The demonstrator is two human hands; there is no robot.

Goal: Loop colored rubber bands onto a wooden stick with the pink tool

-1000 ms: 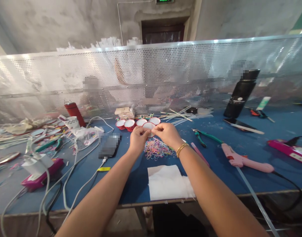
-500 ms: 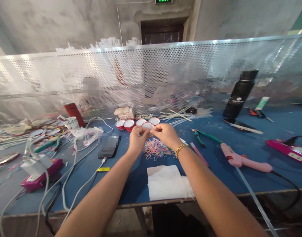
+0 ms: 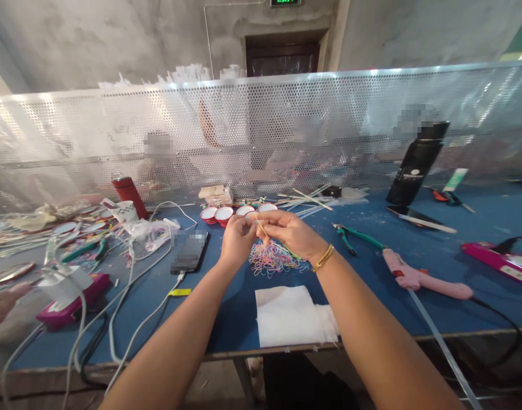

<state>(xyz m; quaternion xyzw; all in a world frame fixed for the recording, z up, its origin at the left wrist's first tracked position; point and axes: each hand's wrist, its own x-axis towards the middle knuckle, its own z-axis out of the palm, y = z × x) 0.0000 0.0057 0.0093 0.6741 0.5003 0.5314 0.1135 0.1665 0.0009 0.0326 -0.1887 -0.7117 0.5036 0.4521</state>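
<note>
My left hand (image 3: 239,236) and my right hand (image 3: 289,230) meet over the middle of the blue table, fingers closed together. Between their fingertips a thin yellowish strand (image 3: 262,228) shows; what it belongs to is too small to tell. Just below my hands lies a pile of colourful small bands (image 3: 273,261). Behind them stands a row of red cups with white tops (image 3: 224,214), partly hidden by my fingers. A folded white cloth (image 3: 286,319) lies near the table's front edge.
A phone (image 3: 190,253), white cables and a magenta power strip (image 3: 75,302) lie left, with another person's hand (image 3: 2,304) at the far left. Right are green pliers (image 3: 359,236), a pink glue gun (image 3: 419,279) and a black bottle (image 3: 417,165). A perforated screen (image 3: 252,136) stands behind.
My right hand has turned and shifted slightly right, its fingers now lying across my left fingertips. The yellowish strand has come into view. Another person's hand has appeared at the far left.
</note>
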